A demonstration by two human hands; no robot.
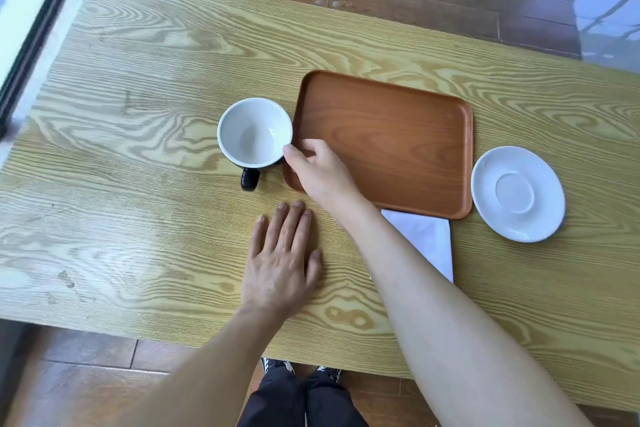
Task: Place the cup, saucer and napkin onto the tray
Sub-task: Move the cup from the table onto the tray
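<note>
Left hand (280, 263): rests flat on the table (138, 114), palm down, fingers (292, 218) extended and slightly spread; it holds nothing.
Napkin (429, 243): white, folded, lying on the table just in front of the tray's near edge, with its far end touching or slipping under that edge. It is partly hidden by the right forearm. Its long axis appears to run near-to-far. Not yet on the tray.
Right hand (318, 170): reaches across the tray's near left corner toward the cup. The thumb touches the cup's rim on its right side; the other fingers (311, 146) are curled loosely. A secure grip on the cup cannot be confirmed.
Cup (254, 132): upright and empty, white inside and dark outside, standing on the table just beside the tray's left edge. Its dark handle points toward the person. Not yet on the tray.
Saucer (517, 192): white, right way up, on the table just beside the tray's near right corner. Untouched and not yet on the tray.
Tray (398, 135): brown, rectangular, bare of the three items. Its long axis runs left to right, with the right end skewed slightly nearer.
Progress: in my judgement, none of the three placements is done. The cup appears to be the item in hand; saucer and napkin remain.
</note>
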